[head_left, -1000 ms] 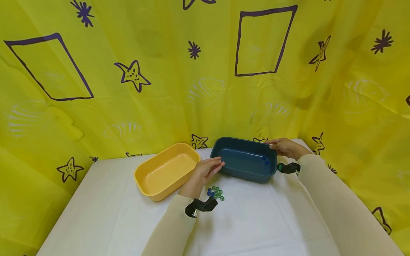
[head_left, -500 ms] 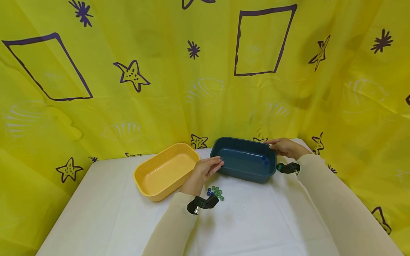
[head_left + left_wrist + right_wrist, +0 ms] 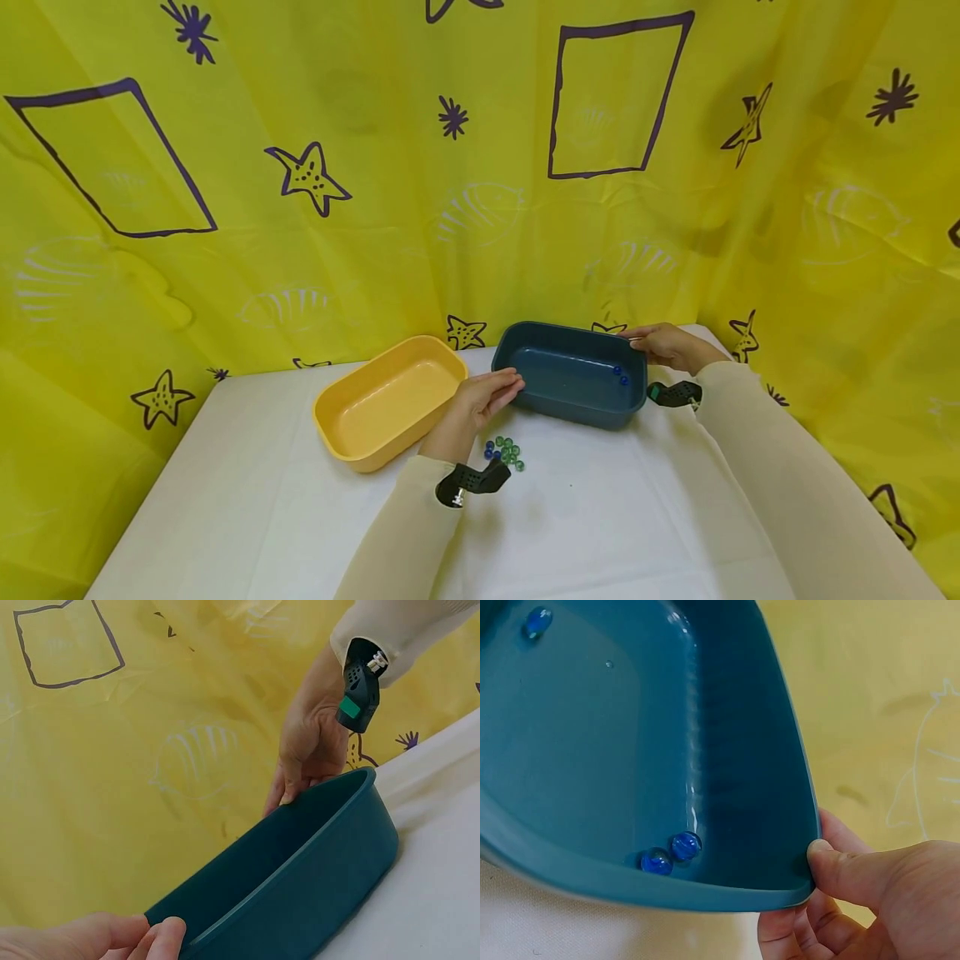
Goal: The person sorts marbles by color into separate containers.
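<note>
A dark teal tub [image 3: 567,379] stands at the back of the white table. My left hand [image 3: 480,398] is at its left end, its fairly straight fingertips [image 3: 171,930] over or against the rim; no object shows between them. With thumb and fingers, my right hand [image 3: 877,892] pinches the rim at the tub's right corner. Two blue marbles [image 3: 671,853] lie near that corner inside, and another blue marble [image 3: 538,622] lies on the tub floor farther away. Several green marbles [image 3: 510,450] and a few blue marbles [image 3: 490,450] sit in a loose cluster on the table.
A yellow tub [image 3: 390,404] stands left of the teal one, beside the left forearm. Behind both hangs a yellow curtain [image 3: 390,258] with drawn stars and squares. White cloth [image 3: 600,517] covers the table.
A blue marble seen at my left fingertips a second ago no longer shows there in the head view. Both hands have stayed nearly still; the right keeps its hold on the tub.
</note>
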A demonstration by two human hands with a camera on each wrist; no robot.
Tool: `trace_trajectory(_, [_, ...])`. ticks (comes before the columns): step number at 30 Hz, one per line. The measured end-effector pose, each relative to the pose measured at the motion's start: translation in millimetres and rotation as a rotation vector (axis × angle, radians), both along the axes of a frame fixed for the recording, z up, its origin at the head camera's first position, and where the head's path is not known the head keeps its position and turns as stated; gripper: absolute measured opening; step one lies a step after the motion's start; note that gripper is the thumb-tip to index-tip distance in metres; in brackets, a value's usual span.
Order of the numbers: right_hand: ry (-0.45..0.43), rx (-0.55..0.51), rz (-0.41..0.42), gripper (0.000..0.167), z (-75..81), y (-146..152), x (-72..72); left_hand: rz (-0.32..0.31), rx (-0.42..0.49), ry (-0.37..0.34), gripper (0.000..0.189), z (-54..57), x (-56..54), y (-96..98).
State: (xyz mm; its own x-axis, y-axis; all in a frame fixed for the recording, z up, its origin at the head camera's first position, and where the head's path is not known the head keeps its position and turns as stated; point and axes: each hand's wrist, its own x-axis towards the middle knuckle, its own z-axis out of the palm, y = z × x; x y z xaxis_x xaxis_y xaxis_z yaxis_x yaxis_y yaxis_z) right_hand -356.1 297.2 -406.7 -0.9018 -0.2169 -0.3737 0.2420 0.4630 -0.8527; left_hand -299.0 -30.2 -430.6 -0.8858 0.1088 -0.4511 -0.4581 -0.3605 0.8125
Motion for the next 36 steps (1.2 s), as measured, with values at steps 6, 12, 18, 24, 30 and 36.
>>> trace_trajectory(6, [0.0, 0.014, 0.007, 0.046, -1.2, -1.2, -1.4, -0.019, -0.013, 0.01, 0.034, 0.4, 4.3, -3.0])
trace_trajectory(12, [0.001, 0.022, 0.005, 0.047, -0.2, -1.8, -1.6, -0.035, -0.033, 0.032, 0.033, 1.3, 9.7, -10.1])
trace_trajectory(18, [-0.002, 0.033, 0.008, 0.046, -1.2, -2.2, -2.2, -0.052, -0.129, 0.081, 0.029, -3.0, 18.7, -21.0])
trace_trajectory(24, [0.001, 0.04, 0.011, 0.046, -1.5, -1.5, -2.8, -0.061, -0.234, 0.123, 0.03, -15.5, 34.9, -35.2])
trace_trajectory(30, [-0.002, 0.038, 0.021, 0.047, -0.6, -1.1, -2.8, -0.052, -0.264, 0.147, 0.032, -28.2, 51.5, -49.5])
trace_trajectory(36, [0.004, 0.04, 0.022, 0.047, -2.6, -0.4, -3.9, -0.034, -0.305, 0.2, 0.027, -36.7, 62.7, -59.8])
